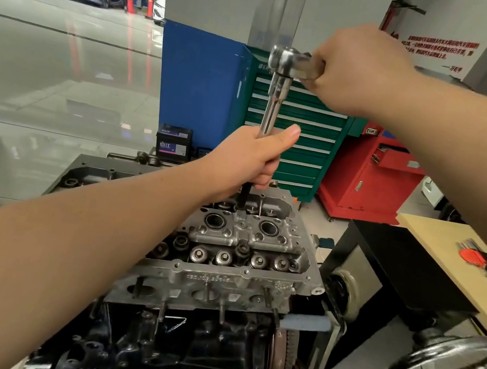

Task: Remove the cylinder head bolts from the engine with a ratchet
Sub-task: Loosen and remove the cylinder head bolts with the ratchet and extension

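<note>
Chrome gleams on the ratchet [287,60], its handle wrapped tight in the right hand [354,69] up at one o'clock. From its head a long extension bar [271,109] drops straight down; the left hand [250,161] curls round the bar's middle, thumb pointing up. Its dark tip sits in the far end of the cylinder head [235,247], at centre. Behind, at twelve o'clock, stands a green tool cabinet [302,149].
</note>
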`<state>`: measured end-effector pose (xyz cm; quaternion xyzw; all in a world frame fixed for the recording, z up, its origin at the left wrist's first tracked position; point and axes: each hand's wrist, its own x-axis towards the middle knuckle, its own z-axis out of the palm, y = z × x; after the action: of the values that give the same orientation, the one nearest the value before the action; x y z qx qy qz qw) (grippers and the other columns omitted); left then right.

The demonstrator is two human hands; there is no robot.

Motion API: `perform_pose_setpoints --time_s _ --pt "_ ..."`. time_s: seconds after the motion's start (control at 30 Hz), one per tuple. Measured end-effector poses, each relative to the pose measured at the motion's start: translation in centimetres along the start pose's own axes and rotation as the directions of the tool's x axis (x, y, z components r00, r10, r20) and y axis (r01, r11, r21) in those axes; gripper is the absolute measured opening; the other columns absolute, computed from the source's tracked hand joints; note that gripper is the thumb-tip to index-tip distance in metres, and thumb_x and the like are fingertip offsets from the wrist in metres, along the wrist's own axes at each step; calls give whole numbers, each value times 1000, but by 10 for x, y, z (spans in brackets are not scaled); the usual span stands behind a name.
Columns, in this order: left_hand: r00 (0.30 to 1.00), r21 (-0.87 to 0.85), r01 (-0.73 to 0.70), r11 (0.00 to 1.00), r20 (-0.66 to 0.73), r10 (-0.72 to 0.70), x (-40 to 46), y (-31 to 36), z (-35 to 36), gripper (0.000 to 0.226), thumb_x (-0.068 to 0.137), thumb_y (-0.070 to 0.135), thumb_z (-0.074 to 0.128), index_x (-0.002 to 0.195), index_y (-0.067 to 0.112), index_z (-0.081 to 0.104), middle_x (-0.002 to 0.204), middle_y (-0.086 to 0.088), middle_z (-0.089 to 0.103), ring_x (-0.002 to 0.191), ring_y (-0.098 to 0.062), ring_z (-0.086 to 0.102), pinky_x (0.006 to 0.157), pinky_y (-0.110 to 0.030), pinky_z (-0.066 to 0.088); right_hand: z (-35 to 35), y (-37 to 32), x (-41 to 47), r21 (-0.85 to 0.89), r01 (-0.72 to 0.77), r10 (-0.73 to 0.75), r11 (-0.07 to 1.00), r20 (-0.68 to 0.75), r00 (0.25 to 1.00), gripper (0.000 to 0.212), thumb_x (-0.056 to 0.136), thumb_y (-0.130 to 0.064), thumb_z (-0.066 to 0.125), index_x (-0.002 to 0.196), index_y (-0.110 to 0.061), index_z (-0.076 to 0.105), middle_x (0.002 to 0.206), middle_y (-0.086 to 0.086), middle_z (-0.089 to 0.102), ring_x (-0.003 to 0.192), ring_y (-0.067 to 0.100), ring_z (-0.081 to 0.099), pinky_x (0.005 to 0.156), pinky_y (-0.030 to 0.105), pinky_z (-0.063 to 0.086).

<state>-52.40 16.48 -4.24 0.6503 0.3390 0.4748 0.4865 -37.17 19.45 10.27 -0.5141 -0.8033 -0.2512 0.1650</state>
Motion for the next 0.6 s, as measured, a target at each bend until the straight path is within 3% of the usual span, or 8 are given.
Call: perform_pose_setpoints --time_s 0.1,0.2,0.27,0.33,0.4,0.47,0.53,0.6 --pt "1000 -9 5 1000 13 -5 2 -4 1 56 108 47 53 61 25 32 54 0 27 50 -21 21 52 -32 31 -10 -2 -3 -2 54 -53 999 167 985 33 95 -51 61 76 -24 58 71 0 56 65 23 52 54 31 33" --pt "998 -59 10 998 68 -6 5 -6 -3 55 108 47 51 60 25 35 53 1 25 49 -20 19 51 -31 30 -28 1 -9 237 84 -170 968 374 912 46 88 -55 71 122 -26 58 110 0 64 100 25 60 79 36 45" --pt "994 -87 28 996 109 -18 6 -7 -8 58 107 50 52 58 24 35 52 1 25 48 -21 19 51 -31 32 -42 4 -17 497 33 -233 867 347 909 56 91 -56 69 141 -39 50 128 -7 62 111 15 60 87 30 47" --pt "995 -73 34 997 99 -27 4 -7 -12 59 104 52 53 60 18 35 52 -2 28 48 -22 25 52 -32 37 -48 1 -19 522 75 -257 850 286 923 49 96 -59 60 142 -48 48 125 -13 62 106 11 61 81 25 44" --pt "999 56 -29 998 -19 31 2 -5 -11 55 105 50 56 70 9 46 55 -6 43 50 -22 42 57 -36 50 -44 -6 -17 395 151 -258 906 234 938 45 101 -57 52 144 -43 47 126 -8 61 107 16 58 82 30 42" --pt "954 143 -142 979 -243 174 -1 0 -7 40 103 44 65 82 11 57 61 -4 59 57 -20 58 61 -32 58 -40 -16 -18 348 169 -243 922 181 953 42 103 -56 47 141 -38 50 122 -2 62 106 20 58 82 32 40" --pt "885 83 -216 973 -405 231 0 8 -2 28 99 39 69 85 18 59 64 2 62 56 -15 60 57 -30 56 -38 -23 -21 359 159 -220 920 138 966 38 104 -53 47 138 -37 52 116 -4 63 100 19 58 75 31 39" --pt "873 81 -182 980 -445 199 2 17 8 29 100 40 63 81 22 53 61 9 59 53 -11 56 56 -34 51 -38 -25 -24 347 149 -202 926 119 972 35 104 -50 50 137 -36 54 113 -6 62 96 16 56 72 29 37"
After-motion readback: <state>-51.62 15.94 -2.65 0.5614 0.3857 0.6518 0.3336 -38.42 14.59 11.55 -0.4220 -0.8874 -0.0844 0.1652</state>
